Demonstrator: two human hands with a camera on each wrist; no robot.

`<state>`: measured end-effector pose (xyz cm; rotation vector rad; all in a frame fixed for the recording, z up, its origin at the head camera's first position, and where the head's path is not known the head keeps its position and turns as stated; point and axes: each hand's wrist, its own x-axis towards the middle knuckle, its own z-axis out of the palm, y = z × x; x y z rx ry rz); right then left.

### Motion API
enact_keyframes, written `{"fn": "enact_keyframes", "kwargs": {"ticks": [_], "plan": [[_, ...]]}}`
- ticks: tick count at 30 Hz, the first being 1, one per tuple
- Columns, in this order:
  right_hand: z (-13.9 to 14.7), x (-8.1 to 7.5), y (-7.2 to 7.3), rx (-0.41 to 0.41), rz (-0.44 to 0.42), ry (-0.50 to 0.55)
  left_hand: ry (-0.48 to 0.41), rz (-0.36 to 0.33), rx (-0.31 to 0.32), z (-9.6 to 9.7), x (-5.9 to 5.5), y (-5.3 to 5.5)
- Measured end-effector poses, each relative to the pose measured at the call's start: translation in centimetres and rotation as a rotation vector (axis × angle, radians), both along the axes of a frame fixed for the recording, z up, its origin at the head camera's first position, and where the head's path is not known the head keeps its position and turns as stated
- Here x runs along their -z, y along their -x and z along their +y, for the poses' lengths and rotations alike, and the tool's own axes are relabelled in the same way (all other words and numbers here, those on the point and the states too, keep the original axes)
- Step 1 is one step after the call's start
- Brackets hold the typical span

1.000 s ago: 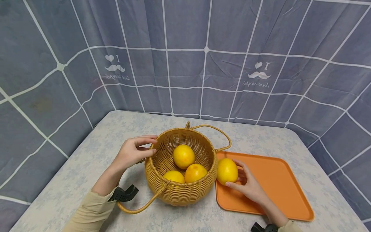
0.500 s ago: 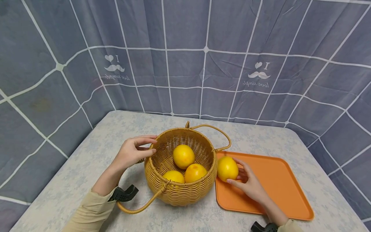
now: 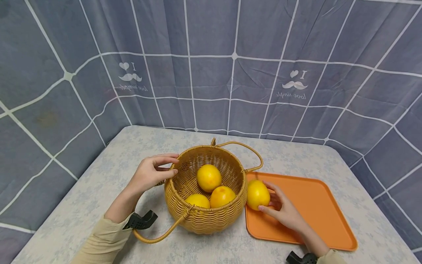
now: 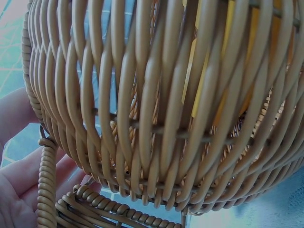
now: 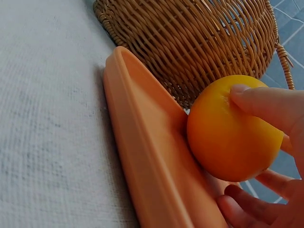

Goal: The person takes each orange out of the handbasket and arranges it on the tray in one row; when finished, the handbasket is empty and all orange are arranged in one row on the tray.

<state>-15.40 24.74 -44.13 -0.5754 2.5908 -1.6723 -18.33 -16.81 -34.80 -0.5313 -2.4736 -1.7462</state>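
The right hand (image 3: 284, 211) clasps a yellow fruit (image 3: 258, 195) at the left edge of an orange tray (image 3: 311, 205), beside a wicker basket (image 3: 206, 222) holding three more fruits (image 3: 209, 178). Farther back, the left hand (image 3: 149, 175) grips the basket's rim.

The basket (image 3: 207, 222) stood just beside the left edge of the tray (image 3: 316, 205), its wall blocking any low path leftward from the fruit (image 3: 258, 195) in the right hand (image 3: 285, 209). Its mouth gave passage from above, narrowed by three more fruits (image 3: 209, 178) and the left hand (image 3: 147, 176). One handle (image 3: 262, 161) jutted near the tray's far left corner. The right forearm (image 3: 313, 240) crossed the tray's near edge; free room lay at its far right corner and along the far edge of the table (image 3: 165, 137).
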Motion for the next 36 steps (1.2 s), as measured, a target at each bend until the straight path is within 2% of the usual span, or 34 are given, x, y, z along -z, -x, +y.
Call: {"fn": "enact_keyframes", "kwargs": {"ticks": [11,16,21,25,27,32,36], "plan": [[0.3,0.1,0.0,0.031,0.033,-0.042,-0.001,-0.013,0.005,0.2,0.1,-0.1],[0.5,-1.3,0.3,0.061,0.099,-0.074,0.007,-0.014,0.000,0.1,0.1,0.0],[0.3,-4.5,1.0,0.066,0.196,-0.033,-0.004,-0.038,-0.004,0.0,0.1,-0.2],[-0.3,-7.7,1.7,0.080,0.209,0.028,-0.006,-0.044,-0.003,0.0,0.1,-0.3],[-0.7,-9.3,2.1,0.062,0.205,0.081,-0.003,-0.043,-0.003,-0.1,0.1,-0.3],[-2.0,-13.2,3.6,-0.092,0.176,0.248,0.000,-0.032,-0.004,-0.1,0.0,-0.1],[-3.6,-15.9,4.8,-0.180,0.118,0.305,0.001,-0.024,-0.003,-0.1,0.0,0.0]]}}
